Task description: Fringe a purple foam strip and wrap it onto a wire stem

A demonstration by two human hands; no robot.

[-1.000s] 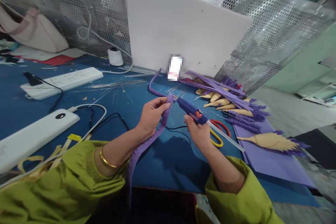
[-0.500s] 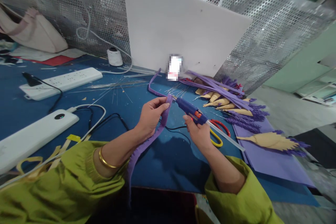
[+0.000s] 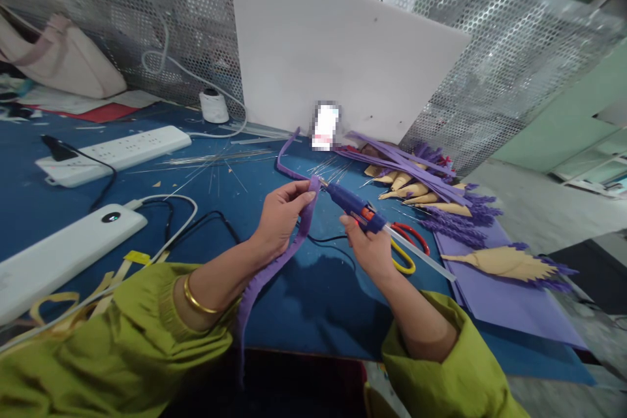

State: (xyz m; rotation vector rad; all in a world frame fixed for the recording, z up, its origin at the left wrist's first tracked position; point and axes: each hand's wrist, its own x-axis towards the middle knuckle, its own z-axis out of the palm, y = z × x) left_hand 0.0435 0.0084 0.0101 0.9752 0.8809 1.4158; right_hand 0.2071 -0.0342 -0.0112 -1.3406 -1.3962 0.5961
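On my feed I register one change: the glue gun (image 3: 356, 208), gripped in my right hand (image 3: 369, 247), has rolled slightly; its nozzle (image 3: 324, 183) stays at the upper end of the purple strip (image 3: 305, 219), so alignment appears maintained. My left hand (image 3: 281, 219) pinches that end above the counter (image 3: 318, 304).

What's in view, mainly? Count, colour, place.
glue gun: 1, blue, centre
glue stick: 1, whitish, gun's rear
held strip: 1, purple, centre
scissor handles: 2, red and yellow, right
wrapped bunches: several, tan and purple, right
loose strips: several, purple, atop bunches
sheets: several, purple, right
wires: many, silvery, centre left
power strip: 1, white, left
oblong device: 1, white, lower left
cables: several, black and white, left
ribbons: several, yellowish, lower left
bag: 1, pink, far left
board: 1, white, back
mesh: 1, silvery, back
table: 1, blue, below
left hand: 1, bare, holding strip
right hand: 1, bare, gripping gun
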